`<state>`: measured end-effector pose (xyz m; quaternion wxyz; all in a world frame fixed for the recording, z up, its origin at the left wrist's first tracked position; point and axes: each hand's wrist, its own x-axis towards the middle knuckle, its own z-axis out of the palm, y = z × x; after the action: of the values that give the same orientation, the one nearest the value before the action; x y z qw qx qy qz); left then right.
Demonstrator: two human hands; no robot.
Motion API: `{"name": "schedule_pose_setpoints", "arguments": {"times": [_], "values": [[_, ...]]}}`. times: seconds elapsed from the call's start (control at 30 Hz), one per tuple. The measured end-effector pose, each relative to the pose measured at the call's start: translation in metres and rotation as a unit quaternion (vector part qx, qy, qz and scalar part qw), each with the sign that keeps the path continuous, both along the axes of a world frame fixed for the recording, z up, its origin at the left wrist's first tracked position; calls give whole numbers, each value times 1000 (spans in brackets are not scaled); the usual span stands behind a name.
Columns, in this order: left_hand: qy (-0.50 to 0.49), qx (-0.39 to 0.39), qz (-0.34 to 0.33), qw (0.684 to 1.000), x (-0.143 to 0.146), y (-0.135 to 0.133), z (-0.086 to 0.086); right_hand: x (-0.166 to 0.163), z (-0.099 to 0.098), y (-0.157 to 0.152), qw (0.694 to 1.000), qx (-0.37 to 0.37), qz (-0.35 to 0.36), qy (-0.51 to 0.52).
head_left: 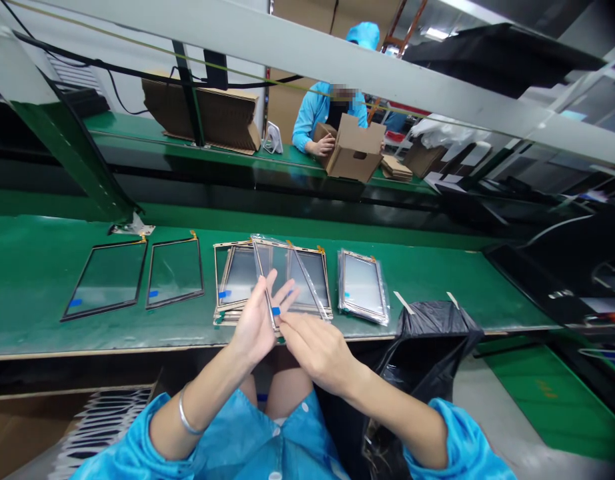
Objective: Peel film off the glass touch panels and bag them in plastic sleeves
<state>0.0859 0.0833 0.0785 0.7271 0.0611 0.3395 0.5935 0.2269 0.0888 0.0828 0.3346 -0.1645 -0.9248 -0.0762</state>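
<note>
A clear glass touch panel [281, 270] with a thin dark edge is tilted over a stack of framed panels [237, 267]. My left hand [257, 320] supports it at the lower left, the thumb along its edge and the fingers showing through the glass. Close to a small blue tab [276, 311], my right hand [317, 347] has its fingers pinched together at the panel's lower edge. Whether these fingers grip the glass, the tab or a film is hard to see.
Two black-framed panels [110, 277] [175, 273] lie on the green bench [27, 267] at left. Film-wrapped panels [362, 287] are stacked at right. A black bag [432, 323] hangs from the front edge. Across the bench, a co-worker [312, 123] handles a cardboard box [355, 150].
</note>
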Motion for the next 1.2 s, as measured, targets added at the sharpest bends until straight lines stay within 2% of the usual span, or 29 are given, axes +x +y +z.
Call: {"name": "schedule_pose_setpoints", "arguments": {"times": [0.07,0.1,0.13,0.2,0.27,0.33,0.4,0.47,0.5,0.57,0.63,0.67,0.73,0.77,0.83,0.9,0.93,1.0,1.13,1.2], "values": [[26,37,-12,999,3,-5,-6,-1,-3,5,992,-115,8,44],[44,57,-21,997,5,-7,-10,-3,-4,9,978,-197,6,74],[64,76,-30,995,7,-9,-14,-4,-6,14,952,-286,2,107],[98,112,-50,988,8,-13,-23,-1,-6,28,878,-445,-5,176],[117,137,-77,981,5,-17,-29,15,-1,49,811,-522,-16,262],[126,147,-117,974,-2,-22,-34,49,11,77,774,-510,-57,372],[132,129,-149,971,-11,-31,-36,96,23,104,750,-434,-126,484],[132,89,-154,975,-17,-41,-38,143,32,122,731,-369,-178,546],[131,66,-148,978,-19,-46,-39,160,33,125,727,-337,-213,559],[121,38,-130,983,-18,-53,-41,175,28,120,744,-284,-280,536],[102,44,-125,986,-14,-56,-44,164,16,102,779,-259,-317,475],[93,55,-129,986,-11,-56,-46,150,10,91,797,-266,-314,442],[85,73,-141,984,-5,-55,-47,116,1,68,808,-352,-262,394],[91,75,-146,982,-3,-55,-48,99,-1,59,791,-433,-210,378],[122,71,-140,980,0,-55,-48,72,-1,45,717,-589,-93,360],[168,71,-116,976,1,-56,-49,57,2,39,641,-673,-15,369],[190,76,-107,973,1,-57,-50,55,3,38,624,-683,0,379],[225,85,-105,965,0,-58,-53,54,3,39,621,-672,-3,403],[260,79,-113,956,-2,-59,-60,57,1,43,637,-632,-36,440],[271,80,-104,954,-3,-59,-63,57,0,44,623,-632,-33,460]]}}
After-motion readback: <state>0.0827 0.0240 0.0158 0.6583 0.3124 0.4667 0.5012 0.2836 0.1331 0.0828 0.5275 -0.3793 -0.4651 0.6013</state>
